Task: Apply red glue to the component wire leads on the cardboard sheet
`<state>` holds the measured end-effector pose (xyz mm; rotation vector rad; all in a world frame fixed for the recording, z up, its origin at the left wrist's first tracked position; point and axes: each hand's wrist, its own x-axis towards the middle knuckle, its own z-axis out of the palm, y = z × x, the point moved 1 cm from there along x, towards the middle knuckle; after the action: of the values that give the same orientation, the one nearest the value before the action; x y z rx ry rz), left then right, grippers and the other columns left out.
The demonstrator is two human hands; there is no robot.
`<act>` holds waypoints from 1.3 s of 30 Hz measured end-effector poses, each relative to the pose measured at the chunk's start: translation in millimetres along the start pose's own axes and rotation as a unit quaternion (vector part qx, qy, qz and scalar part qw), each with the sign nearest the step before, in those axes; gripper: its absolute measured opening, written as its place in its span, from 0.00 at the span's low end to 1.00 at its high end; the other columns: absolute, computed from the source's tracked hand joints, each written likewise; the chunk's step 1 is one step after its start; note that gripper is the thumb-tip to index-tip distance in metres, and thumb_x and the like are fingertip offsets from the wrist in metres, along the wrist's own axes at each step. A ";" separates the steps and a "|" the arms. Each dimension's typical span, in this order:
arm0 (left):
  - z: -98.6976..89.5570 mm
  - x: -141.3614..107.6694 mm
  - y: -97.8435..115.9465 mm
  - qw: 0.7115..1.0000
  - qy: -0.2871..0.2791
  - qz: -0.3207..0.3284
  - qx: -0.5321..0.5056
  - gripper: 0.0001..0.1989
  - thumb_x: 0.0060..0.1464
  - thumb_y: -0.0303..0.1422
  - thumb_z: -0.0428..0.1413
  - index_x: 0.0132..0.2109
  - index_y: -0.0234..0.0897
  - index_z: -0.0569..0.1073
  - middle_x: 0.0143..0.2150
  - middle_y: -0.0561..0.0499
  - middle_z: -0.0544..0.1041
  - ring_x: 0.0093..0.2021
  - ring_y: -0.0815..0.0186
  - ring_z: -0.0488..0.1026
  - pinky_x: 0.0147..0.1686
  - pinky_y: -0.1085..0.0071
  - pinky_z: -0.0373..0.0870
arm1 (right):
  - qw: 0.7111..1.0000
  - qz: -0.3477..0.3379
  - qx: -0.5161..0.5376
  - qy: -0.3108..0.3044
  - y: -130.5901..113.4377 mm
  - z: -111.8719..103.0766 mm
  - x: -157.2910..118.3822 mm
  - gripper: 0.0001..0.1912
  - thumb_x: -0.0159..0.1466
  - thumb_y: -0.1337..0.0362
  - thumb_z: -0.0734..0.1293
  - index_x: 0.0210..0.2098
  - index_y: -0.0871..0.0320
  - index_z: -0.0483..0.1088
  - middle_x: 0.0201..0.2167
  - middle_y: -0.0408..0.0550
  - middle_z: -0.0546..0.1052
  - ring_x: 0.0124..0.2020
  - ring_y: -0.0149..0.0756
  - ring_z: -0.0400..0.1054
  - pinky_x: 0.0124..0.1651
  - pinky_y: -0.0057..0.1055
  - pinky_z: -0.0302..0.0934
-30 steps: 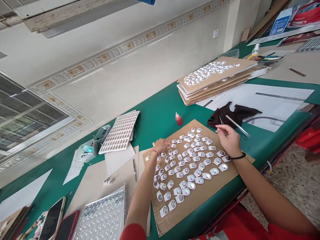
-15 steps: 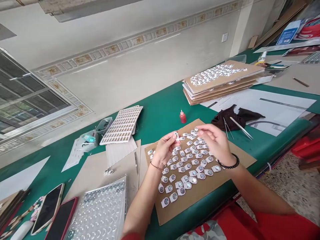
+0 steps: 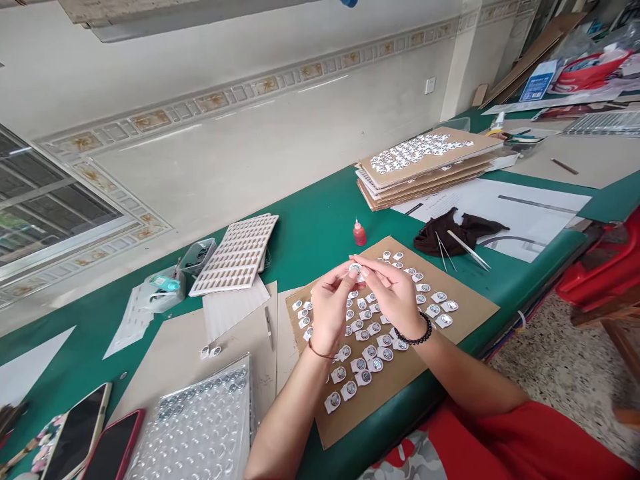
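A small round white piece with a silvery face [image 3: 355, 268] is pinched between the fingertips of my left hand [image 3: 332, 303]. My right hand [image 3: 395, 297] meets it from the other side, thumb and fingers closed on the same piece. Both hands are raised over a brown cardboard sheet [image 3: 450, 347]. Rows of similar silver-faced discs on white paper tabs [image 3: 376, 364] lie on that sheet, some hidden beneath my hands. Just beyond the sheet stands a red bottle with a fine tip [image 3: 359, 233].
Tweezers [image 3: 467, 250] rest on a dark cloth [image 3: 431, 233] to the right. Stacked cardboard sheets [image 3: 430, 183] stand farther back. On the left are a slotted white tray [image 3: 235, 257], a bubbled clear plastic sheet [image 3: 195, 427], a pen [image 3: 269, 327] and two phones [image 3: 75, 433] [image 3: 115, 443].
My right hand has moved left from above the discs and now touches the piece in my left hand. The camera view has shifted slightly.
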<state>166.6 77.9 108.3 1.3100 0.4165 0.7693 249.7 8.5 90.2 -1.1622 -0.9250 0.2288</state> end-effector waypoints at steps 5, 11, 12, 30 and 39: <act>2.1 -3.5 0.3 1.000 -0.008 0.011 0.018 0.11 0.51 0.33 0.56 0.41 0.31 0.70 0.37 0.50 0.74 0.36 0.71 0.71 0.38 0.70 0.72 | 0.998 0.016 0.041 0.035 0.5 5.3 0.8 0.14 0.59 0.58 0.61 0.40 0.60 0.68 0.41 0.49 0.72 0.43 0.28 0.68 0.47 0.31 0.67; 4.4 -9.1 6.5 1.000 -0.018 -0.015 0.007 0.12 0.47 0.35 0.59 0.38 0.33 0.73 0.34 0.51 0.75 0.27 0.74 0.71 0.31 0.74 0.71 | 0.994 0.013 0.079 0.072 -6.8 -4.8 9.9 0.13 0.61 0.57 0.58 0.38 0.59 0.65 0.33 0.45 0.70 0.35 0.23 0.67 0.40 0.25 0.66; 4.6 -9.3 7.6 1.000 -0.014 -0.023 -0.001 0.12 0.46 0.36 0.59 0.38 0.34 0.73 0.33 0.52 0.76 0.27 0.74 0.71 0.31 0.75 0.71 | 0.994 0.010 0.078 0.076 -7.8 -8.1 11.8 0.12 0.61 0.57 0.58 0.38 0.58 0.65 0.31 0.44 0.70 0.33 0.22 0.66 0.39 0.24 0.65; -50.3 -22.7 9.1 0.977 0.136 -0.107 -0.121 0.11 0.53 0.31 0.53 0.44 0.31 0.67 0.36 0.51 0.73 0.29 0.75 0.70 0.30 0.76 0.71 | 0.977 0.165 -0.132 0.005 169.4 -33.3 133.0 0.19 0.62 0.56 0.57 0.45 0.64 0.62 0.41 0.50 0.67 0.41 0.26 0.63 0.45 0.30 0.63; -73.7 -57.5 -0.2 0.973 0.174 -0.096 -0.113 0.12 0.55 0.34 0.51 0.44 0.31 0.66 0.37 0.51 0.70 0.32 0.73 0.69 0.32 0.73 0.70 | 0.974 0.190 -0.117 -0.025 192.9 -3.6 135.7 0.20 0.61 0.56 0.58 0.46 0.65 0.61 0.42 0.50 0.66 0.43 0.28 0.62 0.46 0.32 0.63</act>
<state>77.5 88.8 82.6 0.9060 0.7042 0.8578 393.4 168.1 -7.4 -1.5576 -0.7804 0.4684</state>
